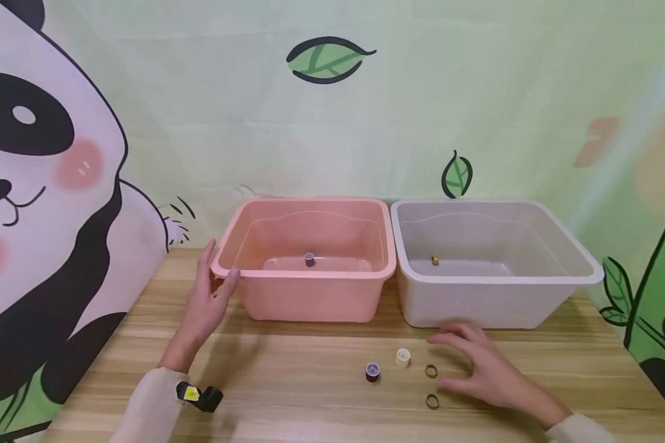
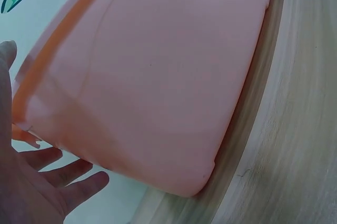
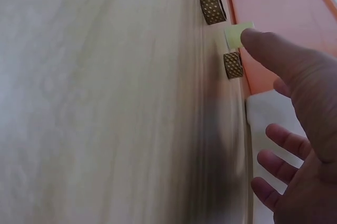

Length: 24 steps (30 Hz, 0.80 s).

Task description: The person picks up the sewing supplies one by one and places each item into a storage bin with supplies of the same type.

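Rings (image 3: pixel 233 65) | just beside right grip (image 1: pixel 484 374) | pink bin (image 1: pixel 310 299) | at left grip (image 1: pixel 209 301)

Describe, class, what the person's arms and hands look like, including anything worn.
The left hand and right hand are ungloved. The left sleeve is pale cream, with a small black device bearing a yellow patch at the cuff. The right sleeve, partly out of frame, is similarly pale.

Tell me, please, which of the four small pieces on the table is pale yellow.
The right cylinder in the head view; the left cylinder is dark purple, and both rings are brown.
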### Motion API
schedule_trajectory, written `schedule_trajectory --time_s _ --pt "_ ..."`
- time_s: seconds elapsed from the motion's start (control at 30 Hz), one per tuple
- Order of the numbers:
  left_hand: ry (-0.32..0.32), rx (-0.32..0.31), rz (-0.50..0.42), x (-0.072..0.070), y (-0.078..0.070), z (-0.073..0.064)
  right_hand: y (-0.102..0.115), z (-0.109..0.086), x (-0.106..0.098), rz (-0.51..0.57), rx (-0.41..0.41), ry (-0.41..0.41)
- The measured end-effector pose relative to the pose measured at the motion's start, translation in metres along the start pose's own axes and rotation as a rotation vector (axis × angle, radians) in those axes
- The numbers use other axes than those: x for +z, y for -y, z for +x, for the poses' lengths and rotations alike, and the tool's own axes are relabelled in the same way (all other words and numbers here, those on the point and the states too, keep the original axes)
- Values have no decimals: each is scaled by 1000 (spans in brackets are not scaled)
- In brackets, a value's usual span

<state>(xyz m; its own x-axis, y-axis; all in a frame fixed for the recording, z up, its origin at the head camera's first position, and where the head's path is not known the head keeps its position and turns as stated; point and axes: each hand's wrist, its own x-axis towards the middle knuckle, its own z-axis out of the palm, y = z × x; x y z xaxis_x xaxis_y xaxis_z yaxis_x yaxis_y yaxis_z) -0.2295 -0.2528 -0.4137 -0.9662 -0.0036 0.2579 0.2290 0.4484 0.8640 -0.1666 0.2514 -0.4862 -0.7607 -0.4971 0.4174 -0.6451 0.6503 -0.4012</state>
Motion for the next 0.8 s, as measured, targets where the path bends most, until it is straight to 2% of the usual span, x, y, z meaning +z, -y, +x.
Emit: schedule_trajectory --time_s 0.4,0.8 --pt "1 -8 -71 1 5 4 0 1 14 -6 -27 -33" --pt "1 1 -98 2 10 5 -1 -1 17 -16 5 -15"
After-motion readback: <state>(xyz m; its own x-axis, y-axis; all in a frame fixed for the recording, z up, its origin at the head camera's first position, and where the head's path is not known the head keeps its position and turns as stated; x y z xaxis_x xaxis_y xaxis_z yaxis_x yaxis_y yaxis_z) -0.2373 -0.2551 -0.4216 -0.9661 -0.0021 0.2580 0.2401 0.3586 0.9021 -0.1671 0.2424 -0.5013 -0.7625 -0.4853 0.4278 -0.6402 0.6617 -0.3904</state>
